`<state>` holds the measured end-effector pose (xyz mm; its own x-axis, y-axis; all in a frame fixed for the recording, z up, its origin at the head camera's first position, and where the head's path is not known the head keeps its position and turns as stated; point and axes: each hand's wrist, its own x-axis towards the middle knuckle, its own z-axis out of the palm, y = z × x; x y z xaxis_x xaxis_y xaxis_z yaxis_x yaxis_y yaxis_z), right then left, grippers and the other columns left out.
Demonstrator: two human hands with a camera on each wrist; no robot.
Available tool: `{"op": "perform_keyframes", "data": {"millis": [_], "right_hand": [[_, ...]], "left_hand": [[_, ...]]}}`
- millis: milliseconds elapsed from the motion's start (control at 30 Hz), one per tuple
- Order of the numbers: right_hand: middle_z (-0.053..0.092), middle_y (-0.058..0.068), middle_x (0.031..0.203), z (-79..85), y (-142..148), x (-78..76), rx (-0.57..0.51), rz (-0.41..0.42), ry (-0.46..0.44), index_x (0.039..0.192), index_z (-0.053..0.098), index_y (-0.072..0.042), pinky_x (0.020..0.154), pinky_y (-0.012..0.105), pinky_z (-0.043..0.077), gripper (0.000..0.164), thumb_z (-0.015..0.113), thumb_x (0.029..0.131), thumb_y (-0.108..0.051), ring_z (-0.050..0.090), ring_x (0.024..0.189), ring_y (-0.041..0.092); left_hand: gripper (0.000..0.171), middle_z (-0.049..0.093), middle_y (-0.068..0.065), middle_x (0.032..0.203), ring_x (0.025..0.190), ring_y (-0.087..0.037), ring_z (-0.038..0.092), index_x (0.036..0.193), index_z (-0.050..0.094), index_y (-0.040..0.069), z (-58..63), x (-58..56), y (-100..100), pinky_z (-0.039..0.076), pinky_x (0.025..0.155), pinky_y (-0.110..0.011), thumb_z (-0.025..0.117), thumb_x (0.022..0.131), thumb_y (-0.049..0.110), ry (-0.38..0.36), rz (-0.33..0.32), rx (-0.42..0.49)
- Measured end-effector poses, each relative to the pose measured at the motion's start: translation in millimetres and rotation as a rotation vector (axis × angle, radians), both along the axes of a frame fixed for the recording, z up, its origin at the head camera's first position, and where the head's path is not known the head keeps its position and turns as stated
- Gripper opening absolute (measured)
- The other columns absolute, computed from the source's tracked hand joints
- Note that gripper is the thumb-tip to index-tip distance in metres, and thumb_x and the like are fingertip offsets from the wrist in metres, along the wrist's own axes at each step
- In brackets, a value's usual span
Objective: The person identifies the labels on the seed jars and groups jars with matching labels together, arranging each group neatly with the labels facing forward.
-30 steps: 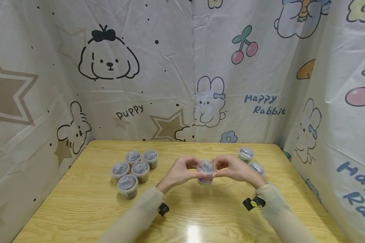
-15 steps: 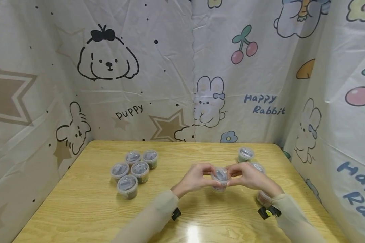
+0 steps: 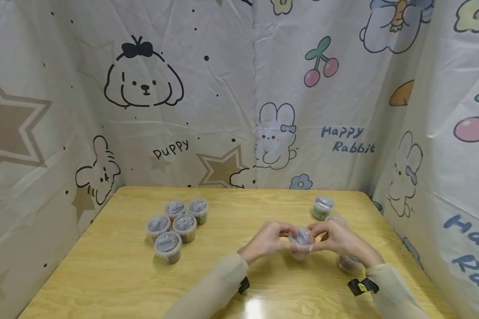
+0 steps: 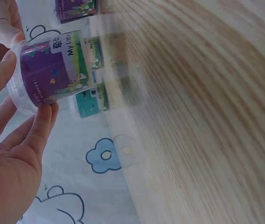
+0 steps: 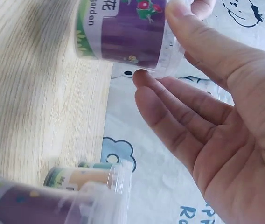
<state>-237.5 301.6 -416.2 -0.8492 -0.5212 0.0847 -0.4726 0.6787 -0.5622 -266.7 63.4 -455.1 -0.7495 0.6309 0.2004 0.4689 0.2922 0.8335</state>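
A small clear-lidded plastic tub [image 3: 301, 241] with a purple label is held between my two hands, right of the table's middle. My left hand [image 3: 266, 242] pinches its left side between thumb and fingers. From the other side, my right hand [image 3: 339, 239] pinches it near the lid. In the left wrist view the tub [image 4: 48, 70] shows "My little" on its label. The right wrist view has the same tub [image 5: 128, 32] with "garden" and flower pictures. Whether its base touches the table cannot be told.
Several similar tubs [image 3: 168, 248] stand clustered on the left of the wooden table [image 3: 115, 283]. To the right are a green-labelled tub [image 3: 323, 207], a second tub [image 3: 337, 219] behind my right hand, and a reddish one [image 3: 348, 264] under my right wrist. Printed curtains [image 3: 223, 110] enclose the table.
Both hands have moved right and nearer to me, carrying the tub with them. The reddish tub under my right wrist has come into sight. The clustered tubs stay put.
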Motion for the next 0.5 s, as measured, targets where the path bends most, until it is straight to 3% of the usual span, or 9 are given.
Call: {"op": "perform_keyframes", "data": {"millis": [100,233,500], "right_hand": [[0.066,0.018,0.125,-1.9,4.9,2.3,0.026,0.003,0.016,0.07,0.061,-0.025,0.069,0.021,0.054,0.022,0.08,0.078,-0.034,0.066,0.094,0.017],[0.068,0.017,0.123,-2.9,9.3,4.0,0.077,-0.003,0.065,0.069,0.061,-0.027,0.068,0.022,0.05,0.023,0.08,0.077,-0.036,0.066,0.095,0.02],[0.069,0.009,0.121,-1.1,15.8,11.8,0.157,-0.056,0.066,0.068,0.063,-0.033,0.094,0.058,0.044,0.02,0.082,0.074,-0.037,0.06,0.11,0.031]], "left_hand": [[0.035,0.069,0.0,0.123,0.111,-0.008,0.064,0.111,0.073,0.012,-1.4,2.2,4.6,0.051,0.095,-0.023,0.082,0.08,0.024,0.025,-0.012,-0.054],[0.035,0.068,0.0,0.124,0.109,-0.008,0.065,0.113,0.073,0.011,-2.1,3.9,10.4,0.052,0.093,-0.021,0.081,0.081,0.022,0.055,-0.02,-0.092],[0.036,0.07,-0.001,0.121,0.102,-0.005,0.067,0.114,0.071,0.01,-4.5,7.9,23.5,0.054,0.086,-0.017,0.081,0.081,0.02,0.111,-0.043,-0.145]]}}
